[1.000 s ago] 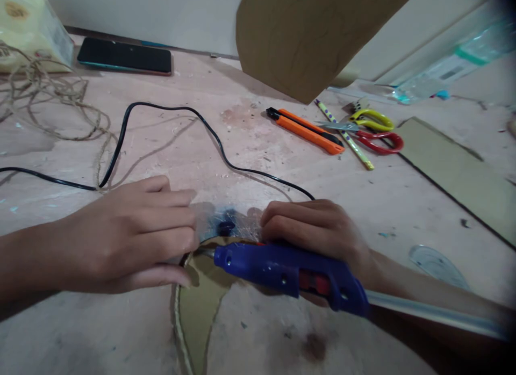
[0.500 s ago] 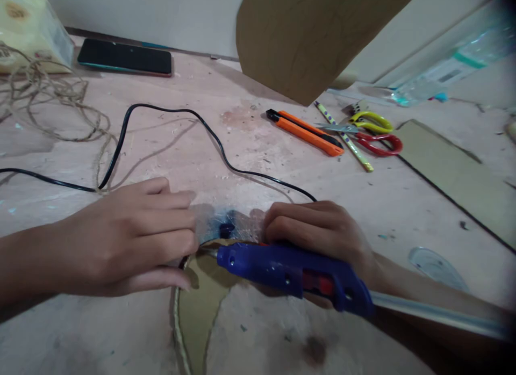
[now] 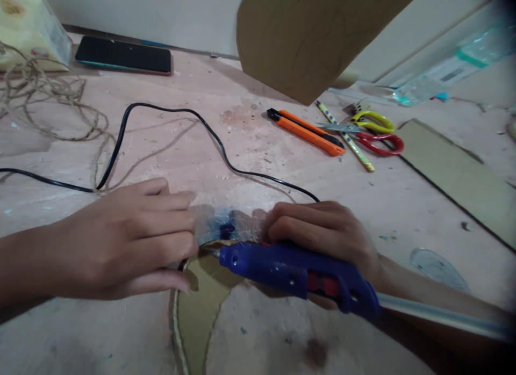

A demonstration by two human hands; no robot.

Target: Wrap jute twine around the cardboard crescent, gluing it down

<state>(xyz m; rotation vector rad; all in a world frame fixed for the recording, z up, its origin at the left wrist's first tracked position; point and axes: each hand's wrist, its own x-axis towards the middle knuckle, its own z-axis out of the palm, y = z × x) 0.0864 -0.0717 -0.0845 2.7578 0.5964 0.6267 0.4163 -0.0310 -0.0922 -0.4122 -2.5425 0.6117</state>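
A blue hot glue gun [image 3: 266, 265] is gripped in my right hand [image 3: 326, 232], its metal nozzle pointing left and touching or close to the edge of a curved cardboard piece [image 3: 201, 316]. A clear glue stick [image 3: 439, 313] sticks out of the gun's back end. Along the left rim of the cardboard runs a twisted strand of twine [image 3: 176, 332]. My left hand [image 3: 133, 240] is closed at that rim, beside the nozzle, with thumb and curled fingers on the cardboard's edge. The fingertips partly hide what they pinch.
The gun's black cord [image 3: 217, 141] curves across the table. Loose twine [image 3: 52, 103], a phone [image 3: 123, 55] and a yellow packet [image 3: 32, 28] lie back left. Toward the right are an orange cutter [image 3: 306, 132], scissors [image 3: 374, 133], a pencil [image 3: 350, 144], cardboard [image 3: 459, 176] and a plastic bottle [image 3: 443, 77].
The glue gun and my right hand have shifted slightly to the right. My left hand stays at the cardboard's edge, nearly still.
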